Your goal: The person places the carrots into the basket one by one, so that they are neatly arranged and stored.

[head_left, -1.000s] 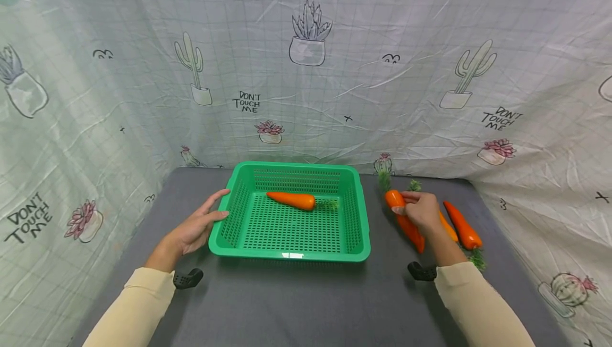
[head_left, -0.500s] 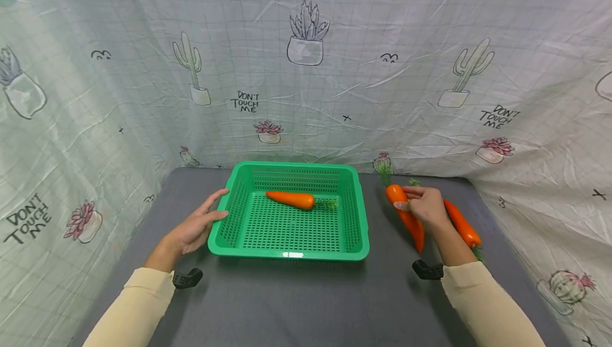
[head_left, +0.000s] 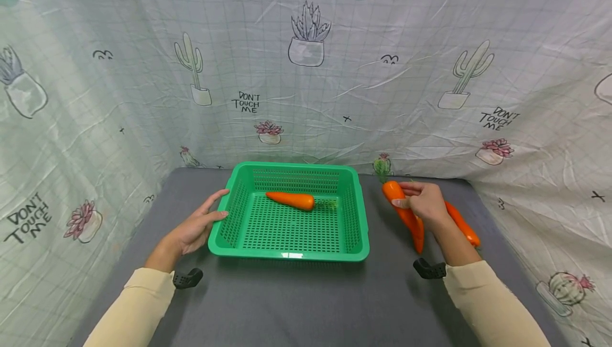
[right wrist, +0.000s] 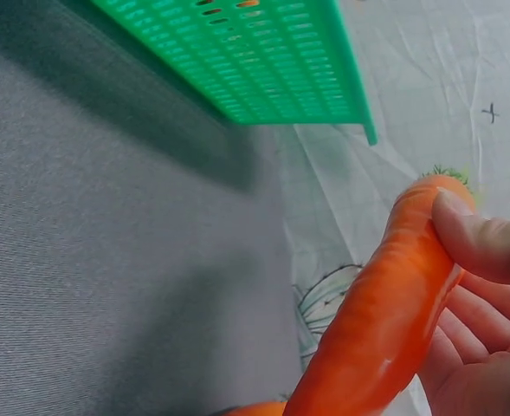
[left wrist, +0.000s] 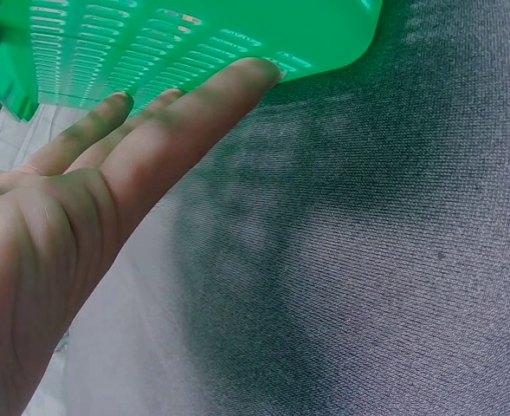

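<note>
In the head view, my right hand (head_left: 427, 206) pinches an orange carrot (head_left: 410, 222) near its thick end, thumb on one side and fingers on the other. The carrot's green top points to the back and its tip towards me. The right wrist view shows the thumb pressed on this carrot (right wrist: 380, 303). My left hand (head_left: 196, 227) has its fingers extended against the left side of a green plastic basket (head_left: 289, 255); the left wrist view shows the fingers (left wrist: 185, 130) straight along the slotted wall. Inside the basket lies one carrot (head_left: 290, 200) with a green top.
Right of my right hand another carrot (head_left: 462, 223) lies on the grey tabletop (head_left: 287, 304), partly behind the forearm. A piece of orange (right wrist: 255, 409) shows at the bottom of the right wrist view. A printed cloth (head_left: 334, 86) hangs close behind the table.
My right hand has shifted slightly back and right, and the gripped carrot's thick end has moved a little towards the back. A carrot visible beside it earlier is now hidden. The left hand stays put.
</note>
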`<state>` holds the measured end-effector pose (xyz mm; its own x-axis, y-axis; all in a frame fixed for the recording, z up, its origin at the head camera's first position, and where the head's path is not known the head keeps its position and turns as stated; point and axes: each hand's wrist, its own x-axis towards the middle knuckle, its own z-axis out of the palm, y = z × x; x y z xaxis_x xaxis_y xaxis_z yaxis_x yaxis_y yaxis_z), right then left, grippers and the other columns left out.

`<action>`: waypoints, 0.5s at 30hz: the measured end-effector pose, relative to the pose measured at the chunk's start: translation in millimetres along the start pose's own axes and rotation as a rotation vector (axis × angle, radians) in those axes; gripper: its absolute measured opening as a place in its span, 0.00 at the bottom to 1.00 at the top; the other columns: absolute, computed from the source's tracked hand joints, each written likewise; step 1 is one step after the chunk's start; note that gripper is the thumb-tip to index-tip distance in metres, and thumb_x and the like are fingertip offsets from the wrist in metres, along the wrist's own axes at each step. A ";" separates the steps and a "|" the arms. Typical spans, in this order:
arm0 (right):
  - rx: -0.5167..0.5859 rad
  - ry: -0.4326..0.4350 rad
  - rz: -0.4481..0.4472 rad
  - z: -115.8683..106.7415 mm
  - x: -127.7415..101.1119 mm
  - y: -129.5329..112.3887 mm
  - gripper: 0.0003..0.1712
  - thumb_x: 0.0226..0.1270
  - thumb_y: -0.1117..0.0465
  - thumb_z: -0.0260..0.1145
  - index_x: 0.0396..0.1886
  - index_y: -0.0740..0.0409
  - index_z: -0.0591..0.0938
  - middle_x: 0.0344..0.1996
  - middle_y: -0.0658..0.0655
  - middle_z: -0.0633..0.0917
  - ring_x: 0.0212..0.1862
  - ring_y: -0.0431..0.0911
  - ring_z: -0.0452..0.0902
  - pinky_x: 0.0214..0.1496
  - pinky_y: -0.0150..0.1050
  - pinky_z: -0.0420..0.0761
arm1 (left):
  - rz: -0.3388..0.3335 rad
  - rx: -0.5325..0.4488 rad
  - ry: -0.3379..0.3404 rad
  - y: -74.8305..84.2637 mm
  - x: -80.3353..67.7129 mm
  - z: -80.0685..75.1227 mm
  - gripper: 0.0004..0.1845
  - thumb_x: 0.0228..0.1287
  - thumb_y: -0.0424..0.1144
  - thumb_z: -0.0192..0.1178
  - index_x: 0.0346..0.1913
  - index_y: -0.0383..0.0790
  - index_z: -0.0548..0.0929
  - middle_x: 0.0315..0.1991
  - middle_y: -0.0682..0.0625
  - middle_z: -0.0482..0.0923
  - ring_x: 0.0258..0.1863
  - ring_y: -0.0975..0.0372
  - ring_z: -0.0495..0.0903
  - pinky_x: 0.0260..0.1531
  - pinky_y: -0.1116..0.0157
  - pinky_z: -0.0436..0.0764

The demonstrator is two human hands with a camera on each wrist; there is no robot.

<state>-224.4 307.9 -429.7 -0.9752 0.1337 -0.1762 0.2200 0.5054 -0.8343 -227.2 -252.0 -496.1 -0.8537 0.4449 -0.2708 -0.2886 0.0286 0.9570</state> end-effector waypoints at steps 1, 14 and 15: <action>-0.002 -0.003 -0.004 0.0 -0.3 -0.8 0.37 0.67 0.64 0.75 0.74 0.63 0.74 0.71 0.70 0.76 0.70 0.63 0.76 0.65 0.52 0.83 | -0.002 0.000 0.001 -0.2 0.2 -0.1 0.38 0.84 0.42 0.50 0.83 0.70 0.42 0.76 0.35 0.57 0.62 0.54 0.82 0.55 0.52 0.85; 0.021 -0.050 -0.041 -0.1 -3.4 -16.1 0.37 0.66 0.66 0.75 0.74 0.64 0.74 0.70 0.71 0.76 0.70 0.64 0.76 0.60 0.45 0.86 | 0.007 0.006 -0.006 -2.5 2.2 -2.3 0.39 0.84 0.42 0.50 0.83 0.70 0.41 0.76 0.34 0.57 0.61 0.54 0.82 0.54 0.51 0.85; 0.021 -0.052 -0.045 0.4 -3.7 -17.2 0.37 0.66 0.66 0.75 0.74 0.64 0.74 0.70 0.71 0.77 0.70 0.64 0.76 0.60 0.45 0.86 | 0.008 0.008 -0.007 -2.6 2.2 -2.3 0.39 0.84 0.42 0.50 0.83 0.70 0.41 0.76 0.34 0.57 0.61 0.54 0.82 0.54 0.51 0.85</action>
<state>-224.5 298.3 -414.9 -0.9840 0.0667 -0.1652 0.1764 0.4920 -0.8525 -229.3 -253.1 -499.4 -0.8530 0.4510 -0.2626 -0.2786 0.0321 0.9599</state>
